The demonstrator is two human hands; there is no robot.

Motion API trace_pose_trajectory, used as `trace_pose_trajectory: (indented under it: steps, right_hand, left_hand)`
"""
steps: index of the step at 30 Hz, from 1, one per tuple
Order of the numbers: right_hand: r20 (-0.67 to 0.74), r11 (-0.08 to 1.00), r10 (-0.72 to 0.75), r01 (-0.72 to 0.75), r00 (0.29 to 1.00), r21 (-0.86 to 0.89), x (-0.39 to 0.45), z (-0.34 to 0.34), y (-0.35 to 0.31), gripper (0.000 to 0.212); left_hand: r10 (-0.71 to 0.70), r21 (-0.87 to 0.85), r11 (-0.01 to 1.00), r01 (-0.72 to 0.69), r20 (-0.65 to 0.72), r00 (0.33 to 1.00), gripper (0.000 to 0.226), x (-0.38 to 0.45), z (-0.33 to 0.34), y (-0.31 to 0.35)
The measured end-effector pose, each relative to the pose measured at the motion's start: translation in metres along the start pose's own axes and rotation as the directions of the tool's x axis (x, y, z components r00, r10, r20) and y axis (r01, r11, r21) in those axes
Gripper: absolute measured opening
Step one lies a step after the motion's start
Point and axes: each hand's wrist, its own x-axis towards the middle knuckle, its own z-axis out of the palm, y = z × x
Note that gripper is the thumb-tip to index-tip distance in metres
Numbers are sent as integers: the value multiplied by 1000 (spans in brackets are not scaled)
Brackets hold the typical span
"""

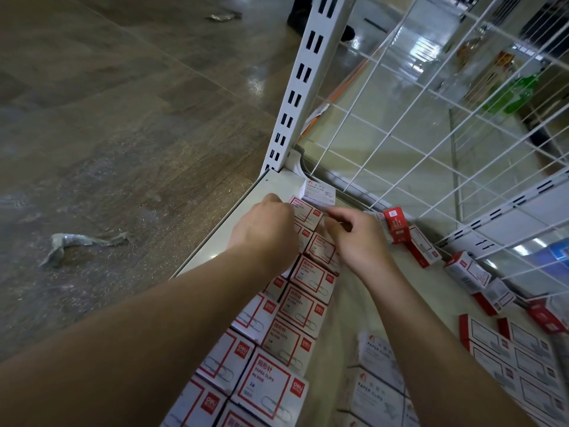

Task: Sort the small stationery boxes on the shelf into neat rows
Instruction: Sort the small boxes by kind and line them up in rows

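A pale grey shelf [271, 192] carries red-and-white paper clip boxes [308, 306] in two close rows along its left part. At the right, more boxes [468, 272] lie scattered, some tilted.

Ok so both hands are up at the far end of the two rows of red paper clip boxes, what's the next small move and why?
Probably seat the far box flush against its row. Both the left hand and the right hand are at that box, where the two neat rows end. After that, the white box behind it and the loose boxes along the wire back panel look unsorted.
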Motion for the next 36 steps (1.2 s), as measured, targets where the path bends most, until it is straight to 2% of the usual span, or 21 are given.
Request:
trace_pose_trajectory:
  steps: [2,5,13,29,31,36]
  right_hand:
    - [-12,999,30,-30,999,-42,-3,-4,2,22]
    - [46,994,67,-63,997,-89,-7,-7,2,13]
    - [79,999,50,-49,996,-17,-19,-6,-1,13]
    - [65,1000,-21,21,998,6,-26,-4,-2,12]
    - [72,1000,-10,10,997,6,-25,-4,-2,14]
    - [46,1000,4,-4,999,14,-18,-2,-7,35]
  left_hand:
    - [25,17,1000,-24,-12,1000,30,-1,-1,1]
    - [80,63,995,-79,-9,997,33,-2,-2,2]
    - [201,159,964,-212,80,976,33,-5,-2,-4]
    - [230,215,944,-249,110,967,34,-6,-2,-8]
    - [227,207,948,-244,104,968,34,-6,-2,-9]
    - [205,202,954,-222,104,973,35,-7,-4,-7]
